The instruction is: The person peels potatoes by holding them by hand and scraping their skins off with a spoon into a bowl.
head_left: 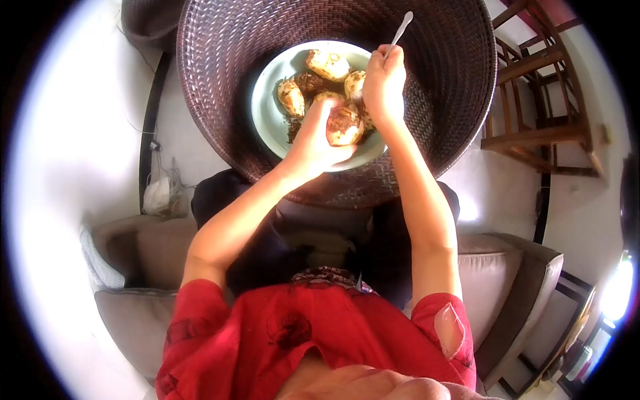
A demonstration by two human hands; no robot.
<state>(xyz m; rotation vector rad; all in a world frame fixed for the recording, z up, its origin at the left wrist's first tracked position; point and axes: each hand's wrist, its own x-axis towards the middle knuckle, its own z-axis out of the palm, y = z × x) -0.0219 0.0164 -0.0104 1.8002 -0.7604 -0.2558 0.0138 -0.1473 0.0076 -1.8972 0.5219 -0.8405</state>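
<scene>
A partly peeled taro root [345,127], with brown skin over pale flesh, is in my left hand [313,137], whose fingers curl round it above the bowl. My right hand [385,90] is closed on a spoon-like silver metal utensil [402,28]. Its flared end points up and away from me, while its lower end is hidden by the hand. Beneath both hands is a pale green bowl [265,127]. Several more taro roots lie in it, some largely pale like the one at the back [327,65], another darker and brown [309,83].
The bowl sits within a large dark brown woven wicker piece [213,73] with a high curved rim. Wooden chairs [540,137] stand to the right. Grey-brown sofa cushions [490,277] flank me, and a white bag [158,195] with cables lies on the floor at left.
</scene>
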